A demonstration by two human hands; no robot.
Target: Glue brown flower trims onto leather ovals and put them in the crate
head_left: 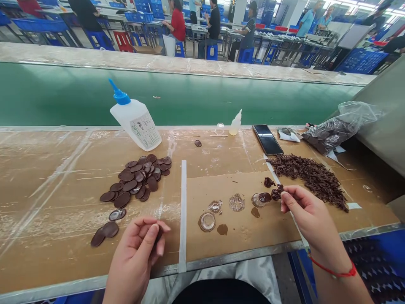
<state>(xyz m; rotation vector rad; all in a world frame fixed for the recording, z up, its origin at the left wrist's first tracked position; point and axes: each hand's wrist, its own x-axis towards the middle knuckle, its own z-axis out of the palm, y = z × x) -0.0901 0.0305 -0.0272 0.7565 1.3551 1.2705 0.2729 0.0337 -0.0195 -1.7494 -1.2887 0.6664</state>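
Between the thumb and fingers of my left hand (139, 249) is a brown oval disc (159, 233), mostly hidden. My right hand (305, 211) pinches a small dark brown curly piece (277, 192) over the cardboard sheet. Just left of it lie another curly piece (268, 182) and a small clear dish (258, 200) with dark brown glossy stuff at its right side. A second clear round dish (207, 221) sits further left among wet-looking spots. Near my left hand are a few loose oval discs (110, 229) and a larger pile of brown discs (136, 177).
A large white bottle with a blue nozzle (139, 126) stands behind the disc pile. A small dropper bottle (236, 123), a phone (267, 139) and a bag of brown pieces (335, 131) line the back. A heap of curly brown pieces (310, 177) lies right. A green conveyor belt (190, 105) runs beyond.
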